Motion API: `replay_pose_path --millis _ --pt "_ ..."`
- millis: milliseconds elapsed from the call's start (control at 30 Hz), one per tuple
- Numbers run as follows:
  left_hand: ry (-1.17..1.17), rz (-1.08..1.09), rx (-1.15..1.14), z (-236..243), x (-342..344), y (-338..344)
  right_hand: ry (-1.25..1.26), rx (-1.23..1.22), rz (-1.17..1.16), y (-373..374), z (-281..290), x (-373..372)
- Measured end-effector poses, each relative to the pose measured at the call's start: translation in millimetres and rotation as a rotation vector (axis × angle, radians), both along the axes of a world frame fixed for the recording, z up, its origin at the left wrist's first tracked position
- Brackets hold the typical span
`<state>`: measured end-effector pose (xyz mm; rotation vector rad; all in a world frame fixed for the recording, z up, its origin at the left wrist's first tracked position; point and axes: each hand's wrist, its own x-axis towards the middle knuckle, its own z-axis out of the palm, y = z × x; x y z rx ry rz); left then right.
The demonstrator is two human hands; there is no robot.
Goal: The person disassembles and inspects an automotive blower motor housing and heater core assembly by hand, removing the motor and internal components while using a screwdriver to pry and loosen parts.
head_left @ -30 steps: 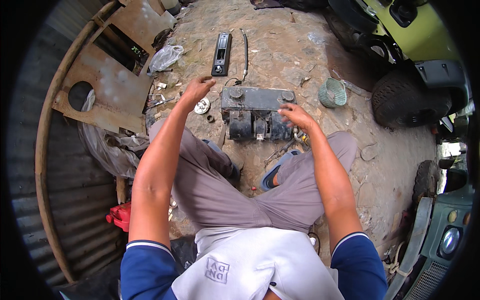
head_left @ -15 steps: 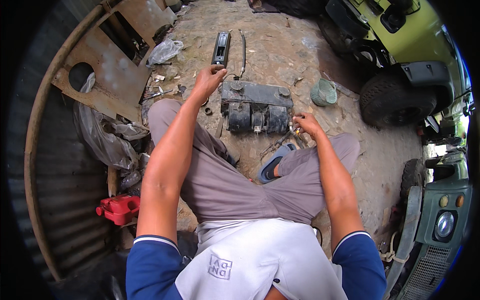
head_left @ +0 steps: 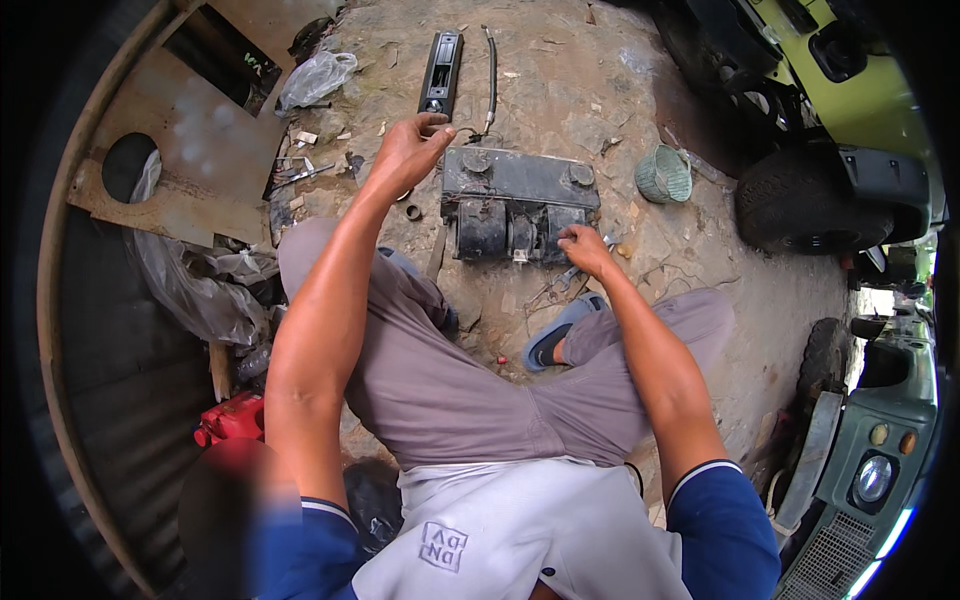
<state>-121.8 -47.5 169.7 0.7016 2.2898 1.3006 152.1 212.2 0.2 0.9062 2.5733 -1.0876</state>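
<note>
A dusty black boxy unit (head_left: 520, 180) lies on the ground before my crossed legs. Two round caps sit on its top, and two drum-shaped housings with a smaller round part between them face me; it resembles a vehicle's blower unit. My left hand (head_left: 412, 152) hovers beside its far left corner, thumb and forefinger apart, with nothing visible between them. At the right drum, my right hand (head_left: 588, 248) has its fingers curled together against the edge; what they pinch, if anything, is hidden. Wrenches (head_left: 565, 280) lie on the ground just below that hand.
Beyond the unit lie a long black housing (head_left: 441, 70) and a black hose (head_left: 492, 85). A green woven basket (head_left: 663, 174) stands to the right, near a vehicle's tyre (head_left: 810, 205). Rusty sheet metal (head_left: 190, 130) and a red jerrycan (head_left: 232, 418) are at the left.
My right hand has moved left from the tools beside the unit onto its right drum. My left hand stays by the far left corner, its thumb and forefinger now more spread.
</note>
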Motion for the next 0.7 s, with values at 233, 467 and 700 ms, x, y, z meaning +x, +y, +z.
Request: replay_pose_path --millis 233,467,700 --pt "-0.005 -0.013 -0.11 -5.2 -33.1 27.4 0.022 -0.072 -0.011 -49.9 -10.5 -71.4" --pt "0.105 -0.064 -0.162 -6.8 -32.9 44.5 -0.006 -0.174 -0.08 -113.1 -24.6 -100.8" --pt "0.141 -0.123 -0.209 -11.1 -35.9 38.1 -0.125 -0.232 -0.182 -160.6 -35.2 -149.8"
